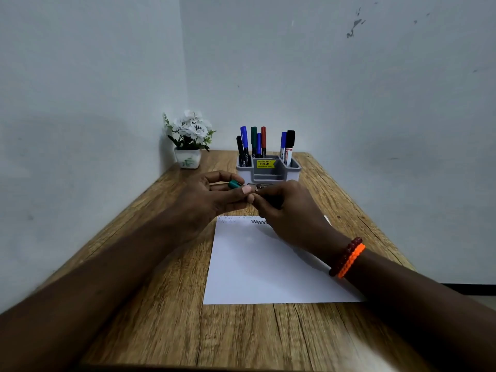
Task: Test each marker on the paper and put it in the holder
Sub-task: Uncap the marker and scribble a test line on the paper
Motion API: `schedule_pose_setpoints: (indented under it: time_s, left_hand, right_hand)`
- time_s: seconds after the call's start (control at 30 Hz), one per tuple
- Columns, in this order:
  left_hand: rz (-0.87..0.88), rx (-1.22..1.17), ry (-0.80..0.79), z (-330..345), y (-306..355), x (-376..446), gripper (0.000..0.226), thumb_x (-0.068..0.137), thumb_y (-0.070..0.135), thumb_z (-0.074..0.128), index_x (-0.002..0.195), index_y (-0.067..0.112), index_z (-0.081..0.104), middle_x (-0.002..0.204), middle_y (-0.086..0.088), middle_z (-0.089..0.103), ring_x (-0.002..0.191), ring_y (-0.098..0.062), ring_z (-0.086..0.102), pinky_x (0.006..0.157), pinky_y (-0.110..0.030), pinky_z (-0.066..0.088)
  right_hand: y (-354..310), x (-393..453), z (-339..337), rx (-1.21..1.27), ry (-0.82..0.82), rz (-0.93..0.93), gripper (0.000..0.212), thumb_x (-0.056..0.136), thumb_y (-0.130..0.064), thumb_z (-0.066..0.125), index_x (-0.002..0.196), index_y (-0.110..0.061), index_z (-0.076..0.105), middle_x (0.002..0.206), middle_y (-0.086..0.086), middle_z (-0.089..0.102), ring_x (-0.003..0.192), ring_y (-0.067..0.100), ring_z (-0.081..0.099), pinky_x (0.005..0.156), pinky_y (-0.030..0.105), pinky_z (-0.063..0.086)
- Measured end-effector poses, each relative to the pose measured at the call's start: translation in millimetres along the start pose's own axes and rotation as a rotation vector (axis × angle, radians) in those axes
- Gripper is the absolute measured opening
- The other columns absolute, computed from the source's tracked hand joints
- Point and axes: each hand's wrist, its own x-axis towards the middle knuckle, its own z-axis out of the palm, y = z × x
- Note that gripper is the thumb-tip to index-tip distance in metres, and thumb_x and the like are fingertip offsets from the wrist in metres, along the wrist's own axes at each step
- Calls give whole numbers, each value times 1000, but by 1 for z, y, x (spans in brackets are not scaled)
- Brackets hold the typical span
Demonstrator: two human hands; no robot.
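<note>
Left hand (206,194) pinches a green cap (235,184) between thumb and fingertips, while the right hand (284,208), with beaded bracelets (348,257) at its wrist, curls round the marker (259,187), whose barrel is mostly hidden in the fist; only a short dark-and-grey stretch pokes out toward nine o'clock, just beside the cap. Cap and marker look apart, so this seems the moment of uncapping or recapping; which of the two cannot be told. Both hands hover above the far edge of the paper (263,264), where a dark zigzag scribble (259,222) and fainter marks beside it show along the top margin, so some testing is evidently done. At twelve o'clock from the hands stands the grey holder (268,174), its left and centre compartments filled with upright markers (253,140) in black, blue, green and red, two more in the right compartment. If the cap is coming off, the next move calls for lowering the tip to a bare stretch of paper; if going on, for lining cap and tip squarely, pressing home, then reaching to a free slot. A potted white flower (189,135) sits at ten o'clock on the wooden table (161,304).
</note>
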Motion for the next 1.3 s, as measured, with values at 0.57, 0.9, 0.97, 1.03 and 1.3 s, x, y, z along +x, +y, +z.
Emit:
schedule_pose_setpoints:
  time_s: [0.57,0.9,0.97,1.03,1.3]
  left_hand:
    - [0,33,43,-3,-6,7,38,82,11,76,117,-2,66,111,-20,76,99,-31,76,78,-32,64]
    - [170,735,338,-41,0,20,37,103,16,44,82,10,75,68,-1,57,60,-12,50,56,-28,38]
    - [102,820,254,-49,0,19,36,101,22,50,78,15,76,74,3,61,68,-11,54,61,-28,38]
    - [45,910,132,-56,-2,17,30,100,36,60,79,22,76,89,6,68,81,-11,62,70,-29,42]
    - [56,990,-44,-64,-6,16,36,73,61,83,83,28,76,80,8,67,76,-11,61,63,-27,43]
  right_hand:
    - [0,-1,-2,7,-69,62,28,104,-30,65,123,-13,77,89,1,80,71,9,71,62,19,58]
    - [-6,1,-14,304,-104,172,19,108,-7,53,121,-15,64,113,12,67,71,24,75,45,30,56]
    - [-8,3,-17,510,-101,261,29,110,-1,42,124,-10,66,113,24,68,74,28,74,49,38,60]
    - [-10,4,-20,669,-99,321,37,106,7,39,126,-6,67,113,29,70,83,31,75,62,44,64]
    - [-20,12,-18,667,6,332,22,94,-8,77,114,-4,69,90,22,78,73,26,77,54,34,61]
